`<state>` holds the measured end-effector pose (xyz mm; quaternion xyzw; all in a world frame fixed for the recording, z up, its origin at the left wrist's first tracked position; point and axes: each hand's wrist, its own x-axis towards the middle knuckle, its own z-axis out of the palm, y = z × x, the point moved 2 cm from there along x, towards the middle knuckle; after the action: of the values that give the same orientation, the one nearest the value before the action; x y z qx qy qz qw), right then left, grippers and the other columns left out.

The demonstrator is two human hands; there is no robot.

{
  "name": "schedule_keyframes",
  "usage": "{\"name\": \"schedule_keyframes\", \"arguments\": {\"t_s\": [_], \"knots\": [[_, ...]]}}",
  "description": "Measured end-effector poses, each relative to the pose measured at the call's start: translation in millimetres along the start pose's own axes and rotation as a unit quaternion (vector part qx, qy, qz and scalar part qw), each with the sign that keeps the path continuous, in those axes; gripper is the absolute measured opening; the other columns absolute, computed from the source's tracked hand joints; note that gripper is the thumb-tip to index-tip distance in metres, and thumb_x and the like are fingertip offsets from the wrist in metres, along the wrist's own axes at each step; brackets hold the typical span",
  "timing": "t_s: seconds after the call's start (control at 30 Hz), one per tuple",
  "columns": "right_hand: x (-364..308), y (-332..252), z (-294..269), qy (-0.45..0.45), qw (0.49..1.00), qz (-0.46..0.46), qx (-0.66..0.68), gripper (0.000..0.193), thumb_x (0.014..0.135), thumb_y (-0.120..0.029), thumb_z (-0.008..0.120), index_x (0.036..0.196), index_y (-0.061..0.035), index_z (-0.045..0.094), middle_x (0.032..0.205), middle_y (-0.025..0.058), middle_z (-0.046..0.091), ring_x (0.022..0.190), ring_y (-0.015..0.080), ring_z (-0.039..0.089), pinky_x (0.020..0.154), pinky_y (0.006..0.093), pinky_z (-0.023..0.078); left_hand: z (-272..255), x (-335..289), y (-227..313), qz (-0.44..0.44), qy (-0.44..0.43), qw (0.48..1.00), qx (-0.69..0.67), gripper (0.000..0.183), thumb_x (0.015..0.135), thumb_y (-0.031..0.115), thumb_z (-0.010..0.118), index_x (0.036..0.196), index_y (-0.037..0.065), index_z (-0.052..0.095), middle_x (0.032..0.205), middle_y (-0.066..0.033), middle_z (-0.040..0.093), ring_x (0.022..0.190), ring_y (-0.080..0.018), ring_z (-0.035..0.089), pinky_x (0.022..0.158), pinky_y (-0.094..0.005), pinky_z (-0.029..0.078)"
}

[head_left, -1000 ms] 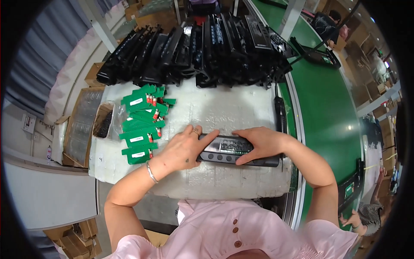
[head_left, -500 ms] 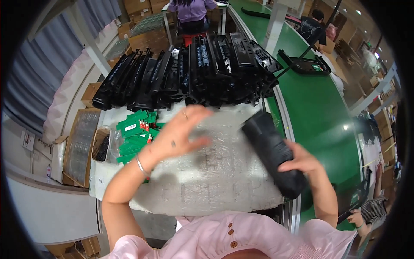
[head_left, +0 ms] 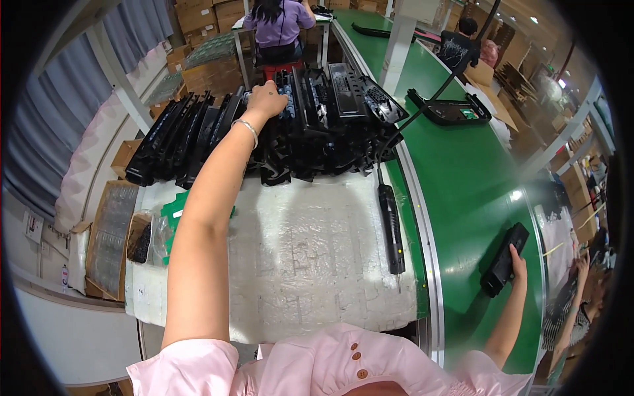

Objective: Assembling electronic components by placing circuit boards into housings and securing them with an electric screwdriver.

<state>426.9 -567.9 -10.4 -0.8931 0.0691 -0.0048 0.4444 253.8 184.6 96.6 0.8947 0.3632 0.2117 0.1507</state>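
Note:
My left hand (head_left: 267,99), with a bracelet on its wrist, reaches far forward to a row of long black plastic housings (head_left: 343,92) stacked at the back of the table. Its fingers are bent over the top of one housing, their tips partly hidden. Far to the right, my right hand (head_left: 519,265) grips the side of a long black plastic unit (head_left: 503,259) at the green conveyor belt; whether the unit touches the belt I cannot tell. A black electric screwdriver (head_left: 391,228) hangs tip down from its cord over the table's right side.
Green circuit boards (head_left: 173,210), partly behind my left arm, lie beside a small box (head_left: 139,239) of dark bits. A black tray-like housing (head_left: 456,109) rests farther up the belt (head_left: 449,198). Other people sit ahead; another works at the right.
My left hand has gone forward from above the table to the housings. My right hand has carried the black unit right, from the table's edge to the belt, uncovering the screwdriver.

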Motion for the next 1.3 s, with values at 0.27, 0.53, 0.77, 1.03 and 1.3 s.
{"name": "schedule_keyframes", "arguments": {"t_s": [0.27,0.53,0.77,1.03,1.3], "knots": [[-16,-89,59,0.169,0.912,-0.328,-0.178,0.058,0.075,-0.028,0.065,0.122,-0.002,0.043,0.12,0.0188,0.044,0.106,0.0306,0.045,0.09,0.0369,0.037,-3,13,35,-0.017,-0.103,0.993,0.06,0.053,0.082,0.042,0.047,0.115,0.002,0.051,0.119,-0.0172,0.051,0.111,-0.0333,0.048,0.094,-0.0376,0.037],[-125,-224,201,-0.196,0.907,-0.374,-0.004,0.05,0.074,-0.014,0.063,0.12,-0.0104,0.046,0.119,0.006,0.043,0.1,0.0181,0.049,0.081,0.0304,0.041,-2,18,32,-0.043,-0.196,0.975,0.1,0.049,0.079,0.02,0.047,0.123,0.001,0.041,0.121,-0.0244,0.047,0.114,-0.0356,0.046,0.094,-0.0391,0.038],[-180,-285,256,-0.304,0.841,-0.445,0.05,0.045,0.073,-0.015,0.064,0.114,-0.0062,0.049,0.116,0.01,0.045,0.095,0.0201,0.052,0.08,0.0315,0.044,14,15,26,-0.002,-0.131,0.989,0.065,0.054,0.076,0.013,0.047,0.127,0.002,0.032,0.119,-0.0262,0.048,0.112,-0.0374,0.046,0.092,-0.0385,0.038],[-189,-292,256,-0.339,0.824,-0.45,0.051,0.043,0.075,-0.016,0.062,0.115,-0.0058,0.05,0.112,0.0099,0.048,0.094,0.0201,0.054,0.081,0.0318,0.044,-3,15,3,-0.093,-0.123,0.982,-0.107,0.065,0.06,0.016,0.072,0.119,0.01,0.044,0.117,-0.0123,0.052,0.105,-0.029,0.052,0.078,-0.039,0.049],[-183,-294,253,-0.344,0.835,-0.425,0.051,0.042,0.076,-0.015,0.062,0.115,-0.0042,0.05,0.108,0.0083,0.052,0.094,0.018,0.054,0.08,0.0301,0.044,-18,16,-8,-0.034,-0.012,0.995,-0.091,0.049,0.062,0.016,0.069,0.108,0.005,0.053,0.093,-0.0103,0.06,0.083,-0.0198,0.058,0.064,-0.0297,0.046]]}}
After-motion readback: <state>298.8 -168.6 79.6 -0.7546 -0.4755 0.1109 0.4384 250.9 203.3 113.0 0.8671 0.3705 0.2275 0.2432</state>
